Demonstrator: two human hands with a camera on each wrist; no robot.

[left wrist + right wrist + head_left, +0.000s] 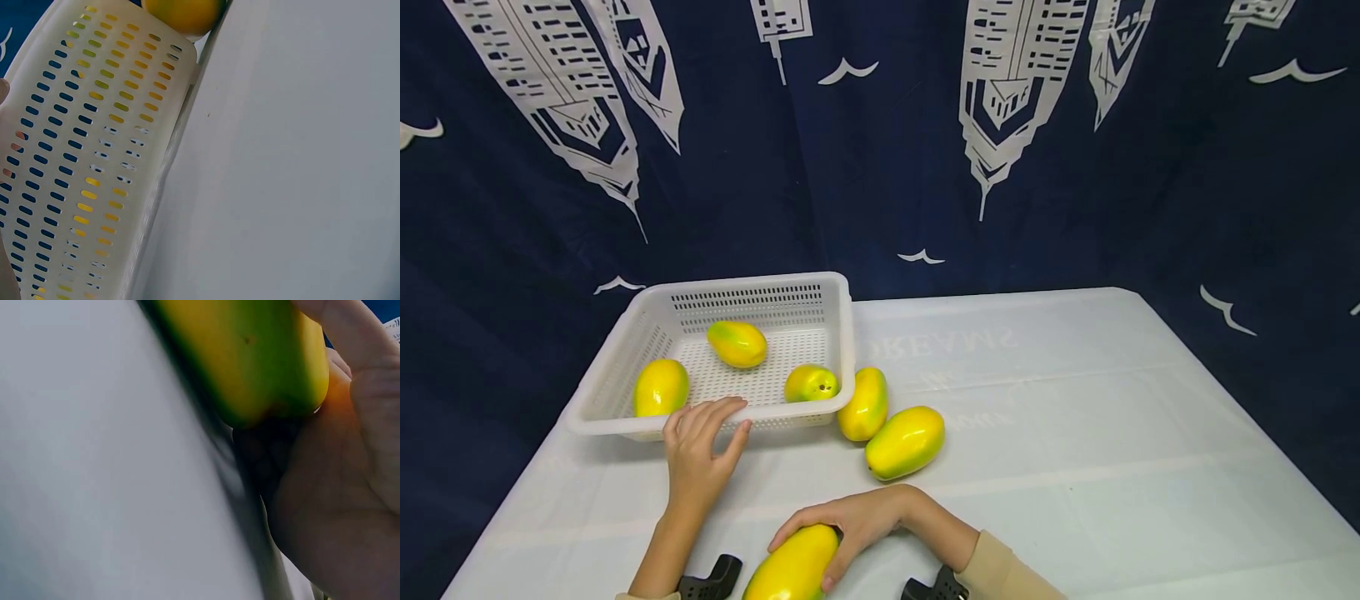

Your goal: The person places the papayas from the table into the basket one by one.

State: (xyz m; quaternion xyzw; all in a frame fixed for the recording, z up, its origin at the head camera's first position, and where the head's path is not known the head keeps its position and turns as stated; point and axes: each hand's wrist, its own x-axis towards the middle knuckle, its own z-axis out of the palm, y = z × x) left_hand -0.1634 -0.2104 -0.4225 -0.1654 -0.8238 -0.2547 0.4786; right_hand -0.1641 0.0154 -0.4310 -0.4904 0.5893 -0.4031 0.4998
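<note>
Gripping mango (793, 565) between thumb and fingers, right hand (867, 518); left hand (698, 448) clasping white basket (790, 410) at near rim.

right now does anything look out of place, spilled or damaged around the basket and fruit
Nothing looks clearly spilled or damaged around the basket and fruit. One oddity is behind the table: the blue cloth seems hung upside down, since its printed towers point downward.
</note>
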